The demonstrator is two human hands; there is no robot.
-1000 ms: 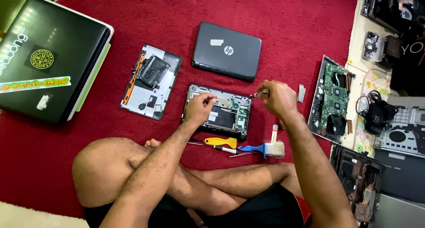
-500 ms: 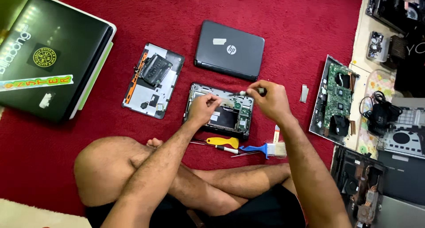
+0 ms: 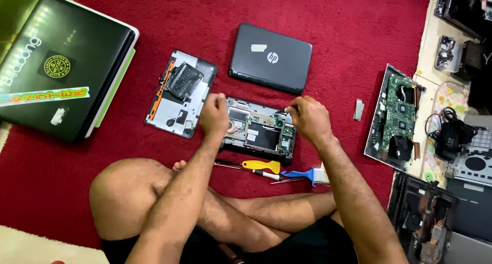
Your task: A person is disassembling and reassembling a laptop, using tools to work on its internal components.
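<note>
An opened small laptop base (image 3: pixel 259 132) with its circuit board exposed lies on the red carpet in front of my crossed legs. My left hand (image 3: pixel 214 114) rests on its left edge, fingers curled down on it. My right hand (image 3: pixel 307 119) is at its upper right corner, fingers pinched around a small tool or part that I cannot make out. A yellow-handled screwdriver (image 3: pixel 260 166) and a blue brush (image 3: pixel 303 175) lie just below the base.
A closed black netbook (image 3: pixel 270 58) lies behind the base. A removed bottom cover (image 3: pixel 180 92) sits left, a large stickered laptop (image 3: pixel 59 64) far left. A green motherboard in a tray (image 3: pixel 395 118), a small metal plate (image 3: pixel 359 109) and laptop parts (image 3: pixel 441 218) lie right.
My left hand slid from the middle of the base to its left edge. My right hand came down from above the top right corner onto that corner.
</note>
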